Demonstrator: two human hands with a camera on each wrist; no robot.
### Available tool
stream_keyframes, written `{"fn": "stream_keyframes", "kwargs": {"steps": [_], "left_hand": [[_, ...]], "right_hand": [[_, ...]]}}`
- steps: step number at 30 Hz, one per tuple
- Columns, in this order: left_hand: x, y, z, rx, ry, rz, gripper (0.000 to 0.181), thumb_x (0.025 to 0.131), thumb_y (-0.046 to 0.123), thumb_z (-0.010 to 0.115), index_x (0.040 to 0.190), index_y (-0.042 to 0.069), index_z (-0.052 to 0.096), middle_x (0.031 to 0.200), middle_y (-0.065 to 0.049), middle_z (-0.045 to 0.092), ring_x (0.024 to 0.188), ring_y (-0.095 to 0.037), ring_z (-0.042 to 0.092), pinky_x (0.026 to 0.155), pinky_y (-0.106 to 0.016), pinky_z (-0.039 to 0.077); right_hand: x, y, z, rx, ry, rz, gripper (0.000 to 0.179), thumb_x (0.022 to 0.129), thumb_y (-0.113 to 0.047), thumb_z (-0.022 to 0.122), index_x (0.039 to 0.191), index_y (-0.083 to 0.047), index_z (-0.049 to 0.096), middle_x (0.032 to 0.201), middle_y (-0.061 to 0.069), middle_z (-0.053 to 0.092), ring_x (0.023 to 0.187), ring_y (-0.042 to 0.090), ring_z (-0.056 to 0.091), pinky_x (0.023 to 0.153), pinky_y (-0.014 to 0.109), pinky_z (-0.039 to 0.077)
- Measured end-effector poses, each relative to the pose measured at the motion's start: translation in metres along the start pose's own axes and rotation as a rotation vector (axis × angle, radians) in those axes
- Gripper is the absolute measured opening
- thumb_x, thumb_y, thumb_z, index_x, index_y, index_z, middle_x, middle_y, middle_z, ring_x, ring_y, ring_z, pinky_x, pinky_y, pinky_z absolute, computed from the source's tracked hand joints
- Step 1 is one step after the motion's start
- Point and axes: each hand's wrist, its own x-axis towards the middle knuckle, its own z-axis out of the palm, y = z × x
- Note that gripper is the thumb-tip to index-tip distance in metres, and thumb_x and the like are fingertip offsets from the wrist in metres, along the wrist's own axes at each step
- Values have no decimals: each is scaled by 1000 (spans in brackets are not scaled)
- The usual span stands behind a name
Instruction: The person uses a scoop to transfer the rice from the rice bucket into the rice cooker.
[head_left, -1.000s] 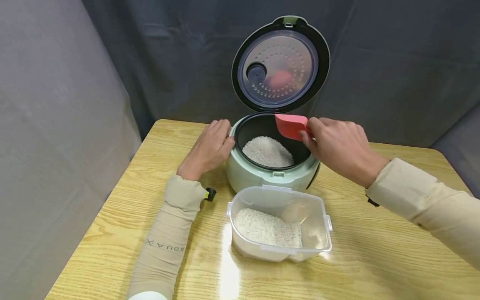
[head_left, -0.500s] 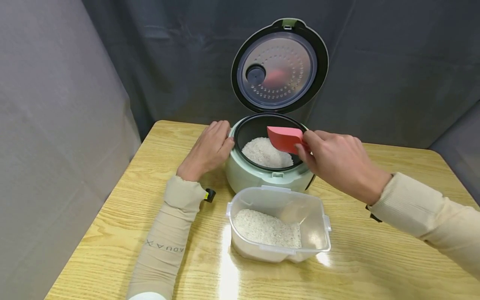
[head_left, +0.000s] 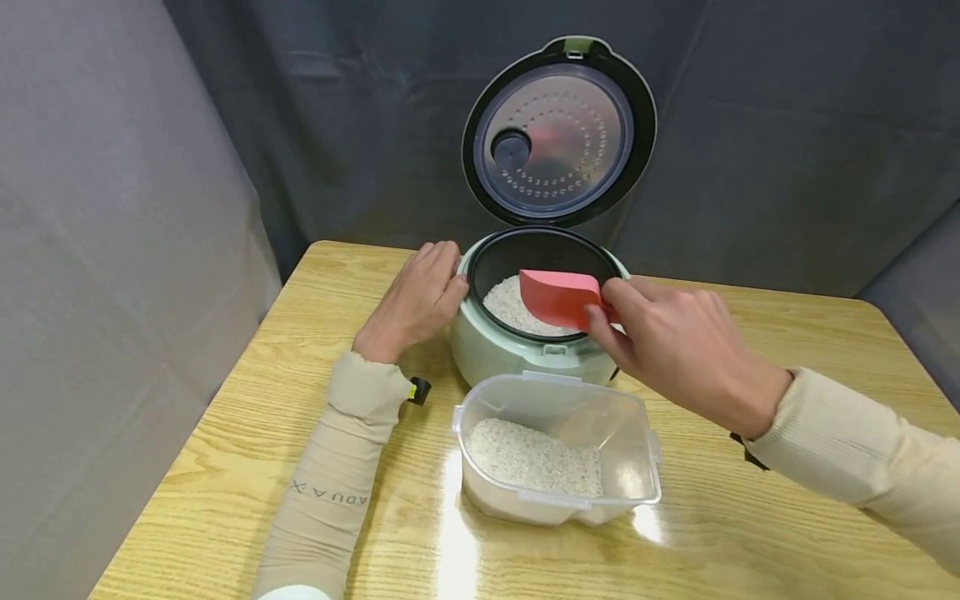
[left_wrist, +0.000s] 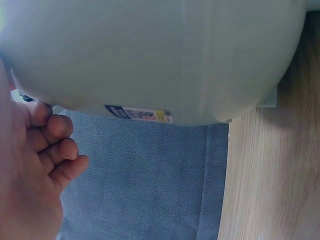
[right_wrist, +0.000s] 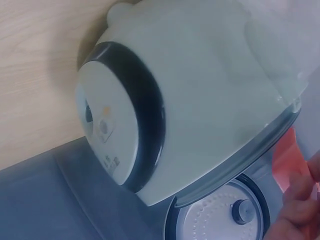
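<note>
A pale green rice cooker [head_left: 495, 354] stands with its lid [head_left: 558, 142] raised and white rice [head_left: 517, 308] in its black inner pot. My left hand [head_left: 416, 300] grips the cooker's left rim, thumb at the edge; in the left wrist view its fingers [left_wrist: 62, 150] are curled beside the cooker's wall. My right hand [head_left: 675, 350] pinches a pink scoop [head_left: 558, 297] by its handle, mostly hidden in the hand. The scoop lies over the front right of the pot's opening, overlapping the rice there. The right wrist view shows the scoop [right_wrist: 288, 159] just past the cooker's rim.
A clear plastic container [head_left: 558, 400], partly filled with rice [head_left: 532, 458], stands directly in front of the cooker on the wooden table [head_left: 750, 517]. Dark cloth [head_left: 375, 117] hangs behind the table, and grey cloth [head_left: 112, 250] on the left.
My right hand has brought the scoop down and left, from the pot's right rear rim to over its front part. My left hand has stayed at the rim.
</note>
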Motion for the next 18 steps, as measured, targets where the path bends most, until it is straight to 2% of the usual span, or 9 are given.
{"fn": "stream_keyframes", "kwargs": {"steps": [12,18], "left_hand": [[1,1,0,-2,-4,-5,18,95,21,37,89,7,46,81,-8,43,82,-27,42,78,-36,35],[0,1,0,-3,-8,-12,18,96,21,37,90,7,46,81,-8,43,82,-28,42,78,-36,35]], "right_hand": [[-12,-11,-14,16,2,-8,21,89,-18,64,74,-13,49,57,-6,37,48,3,23,44,20,17],[-18,-13,-19,8,31,-43,25,96,-26,52,74,-13,50,58,-7,37,49,1,22,45,19,16]]}}
